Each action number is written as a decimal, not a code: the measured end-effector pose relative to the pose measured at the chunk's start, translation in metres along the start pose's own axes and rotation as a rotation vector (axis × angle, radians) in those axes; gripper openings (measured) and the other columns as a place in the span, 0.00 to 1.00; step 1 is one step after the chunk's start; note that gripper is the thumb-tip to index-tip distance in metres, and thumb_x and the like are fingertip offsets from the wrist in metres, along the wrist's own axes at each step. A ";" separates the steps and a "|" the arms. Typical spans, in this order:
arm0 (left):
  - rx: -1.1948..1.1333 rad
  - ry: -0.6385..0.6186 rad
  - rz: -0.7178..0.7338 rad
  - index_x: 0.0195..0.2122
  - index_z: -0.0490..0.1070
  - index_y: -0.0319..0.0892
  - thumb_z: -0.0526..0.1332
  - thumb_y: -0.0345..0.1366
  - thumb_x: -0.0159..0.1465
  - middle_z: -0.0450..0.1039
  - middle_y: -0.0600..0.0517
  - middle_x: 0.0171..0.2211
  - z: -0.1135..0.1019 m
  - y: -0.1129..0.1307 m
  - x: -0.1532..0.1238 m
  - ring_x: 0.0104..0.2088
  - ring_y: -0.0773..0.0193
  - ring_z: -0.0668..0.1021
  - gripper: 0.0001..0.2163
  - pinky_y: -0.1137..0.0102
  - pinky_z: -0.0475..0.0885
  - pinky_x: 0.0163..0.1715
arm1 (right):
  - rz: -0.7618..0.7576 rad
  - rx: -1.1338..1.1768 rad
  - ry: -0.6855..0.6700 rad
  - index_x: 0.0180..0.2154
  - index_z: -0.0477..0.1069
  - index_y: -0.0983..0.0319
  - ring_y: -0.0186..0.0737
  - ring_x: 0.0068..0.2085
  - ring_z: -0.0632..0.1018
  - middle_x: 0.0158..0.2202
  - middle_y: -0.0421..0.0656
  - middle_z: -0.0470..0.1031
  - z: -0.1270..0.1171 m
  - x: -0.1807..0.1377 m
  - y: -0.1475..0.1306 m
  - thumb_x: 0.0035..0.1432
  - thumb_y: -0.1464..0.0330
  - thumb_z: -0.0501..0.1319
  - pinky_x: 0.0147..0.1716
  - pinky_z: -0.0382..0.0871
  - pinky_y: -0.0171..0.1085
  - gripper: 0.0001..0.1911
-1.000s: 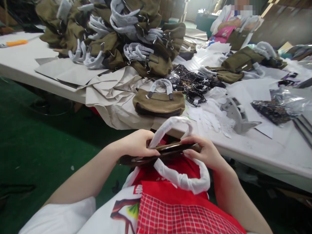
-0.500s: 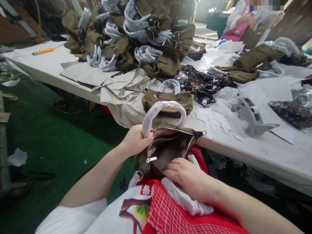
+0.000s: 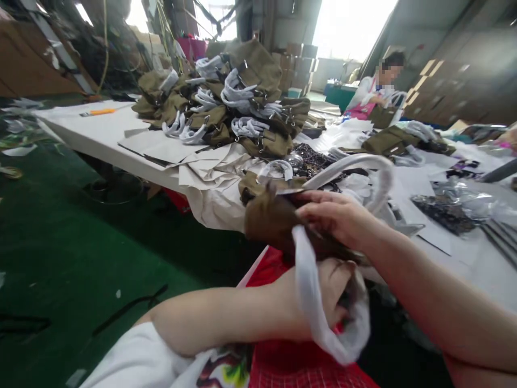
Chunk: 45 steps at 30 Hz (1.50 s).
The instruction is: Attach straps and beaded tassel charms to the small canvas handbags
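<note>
An olive-brown handbag (image 3: 266, 218) is tilted on its side in front of me, over the table's near edge and blurred by motion. Its two handles (image 3: 310, 291) are wrapped in white; one hangs down toward me and the other arches up on the right. My left hand (image 3: 329, 285) reaches through the lower handle with curled fingers gripping the bag's near end; the fingertips are partly hidden. Above it, my right hand (image 3: 337, 215) is closed on the upper side of the bag, fingers pointing left. Behind it sits a second small handbag (image 3: 248, 183), partly covered.
Olive bags (image 3: 218, 102) with wrapped handles are heaped at the back of the table. Paper sheets (image 3: 161, 145) and an orange-handled cutter (image 3: 103, 111) lie on the left. Dark straps (image 3: 313, 156) and plastic-wrapped pieces (image 3: 448, 210) lie to the right. A co-worker (image 3: 367, 97) handles a bag beyond.
The handbag has turned from upright and open toward me to lying tilted. My left hand has moved right, inside a handle; my right hand has risen onto the bag's upper side. The view has tipped up.
</note>
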<state>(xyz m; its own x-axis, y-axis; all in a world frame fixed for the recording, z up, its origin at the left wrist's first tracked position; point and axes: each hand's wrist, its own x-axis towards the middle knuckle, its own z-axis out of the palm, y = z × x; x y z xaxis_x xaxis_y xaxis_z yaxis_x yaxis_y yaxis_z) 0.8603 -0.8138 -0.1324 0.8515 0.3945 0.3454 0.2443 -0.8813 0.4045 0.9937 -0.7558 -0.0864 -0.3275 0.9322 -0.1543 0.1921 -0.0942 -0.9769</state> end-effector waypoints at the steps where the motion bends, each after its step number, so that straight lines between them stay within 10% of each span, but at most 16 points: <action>1: 0.008 -0.045 0.060 0.56 0.65 0.39 0.57 0.40 0.64 0.72 0.39 0.54 -0.002 0.003 0.002 0.51 0.50 0.76 0.21 0.61 0.74 0.48 | 0.022 -0.096 -0.077 0.56 0.67 0.64 0.41 0.33 0.81 0.35 0.43 0.82 0.003 -0.001 0.007 0.54 0.65 0.62 0.32 0.75 0.36 0.27; 4: -0.048 -0.304 0.160 0.51 0.71 0.42 0.59 0.44 0.63 0.77 0.41 0.49 -0.023 0.005 -0.007 0.47 0.51 0.79 0.18 0.61 0.75 0.45 | 0.089 -0.446 -0.310 0.63 0.59 0.61 0.41 0.34 0.81 0.34 0.41 0.82 0.016 0.003 0.051 0.54 0.69 0.62 0.33 0.74 0.37 0.34; 7: -0.220 -0.594 0.188 0.35 0.77 0.44 0.61 0.46 0.62 0.80 0.48 0.31 -0.049 -0.017 -0.025 0.33 0.57 0.80 0.12 0.66 0.75 0.34 | 0.087 -0.668 -0.205 0.62 0.61 0.61 0.44 0.39 0.81 0.39 0.45 0.81 0.024 0.011 0.099 0.56 0.68 0.61 0.40 0.74 0.41 0.32; 12: -0.005 -0.099 -0.478 0.34 0.75 0.41 0.57 0.49 0.64 0.79 0.46 0.36 -0.059 -0.090 -0.029 0.37 0.57 0.80 0.16 0.68 0.71 0.38 | -0.091 -0.661 -0.105 0.64 0.53 0.65 0.50 0.53 0.76 0.52 0.52 0.75 0.022 0.017 0.131 0.49 0.68 0.66 0.53 0.67 0.47 0.43; 15: 0.155 -0.239 -0.674 0.37 0.74 0.39 0.65 0.56 0.52 0.78 0.40 0.39 -0.035 -0.122 -0.020 0.39 0.48 0.80 0.24 0.64 0.71 0.35 | -0.125 -0.628 -0.079 0.67 0.40 0.68 0.49 0.53 0.75 0.51 0.53 0.75 0.026 0.012 0.130 0.46 0.69 0.67 0.53 0.67 0.46 0.54; 20: 0.168 -0.353 -0.759 0.45 0.69 0.36 0.64 0.39 0.56 0.78 0.39 0.36 0.011 -0.136 -0.016 0.36 0.47 0.81 0.17 0.64 0.70 0.31 | -0.004 -0.768 0.145 0.57 0.57 0.66 0.45 0.43 0.78 0.42 0.48 0.77 0.030 -0.002 0.124 0.53 0.63 0.65 0.45 0.68 0.40 0.33; 22: 0.148 -0.250 -0.779 0.47 0.67 0.37 0.58 0.34 0.61 0.78 0.41 0.36 0.020 -0.138 -0.018 0.37 0.50 0.81 0.13 0.64 0.70 0.33 | 0.080 -0.876 -0.042 0.46 0.68 0.64 0.44 0.40 0.78 0.39 0.48 0.78 0.032 -0.007 0.121 0.64 0.61 0.55 0.41 0.67 0.39 0.14; 26: -0.066 0.094 -0.773 0.48 0.66 0.41 0.58 0.30 0.60 0.78 0.50 0.32 0.027 -0.146 -0.025 0.33 0.58 0.79 0.14 0.67 0.69 0.35 | 0.061 -0.859 -0.529 0.33 0.73 0.63 0.40 0.36 0.78 0.37 0.48 0.80 0.040 -0.008 0.117 0.70 0.66 0.42 0.37 0.65 0.37 0.23; 37: -0.677 0.320 -0.915 0.44 0.65 0.41 0.62 0.36 0.57 0.72 0.57 0.25 0.038 -0.173 -0.033 0.24 0.66 0.74 0.14 0.74 0.67 0.25 | 0.161 -0.696 -0.073 0.47 0.73 0.67 0.47 0.47 0.76 0.46 0.53 0.76 0.038 0.039 0.130 0.54 0.70 0.61 0.47 0.67 0.40 0.17; 45: -0.831 0.366 -0.920 0.45 0.63 0.42 0.62 0.35 0.58 0.67 0.59 0.24 0.044 -0.165 -0.029 0.23 0.70 0.71 0.15 0.76 0.64 0.23 | 0.532 0.048 -0.037 0.28 0.70 0.64 0.31 0.18 0.66 0.19 0.37 0.68 0.054 0.066 0.168 0.58 0.70 0.57 0.19 0.59 0.32 0.07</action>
<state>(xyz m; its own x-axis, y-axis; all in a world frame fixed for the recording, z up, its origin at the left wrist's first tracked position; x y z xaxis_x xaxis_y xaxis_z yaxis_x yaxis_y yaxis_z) 0.8154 -0.6913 -0.2467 0.3174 0.9305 -0.1829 0.1968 0.1241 0.9726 0.9540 -0.7290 -0.2690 -0.2289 0.7386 -0.6340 0.2979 -0.5669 -0.7680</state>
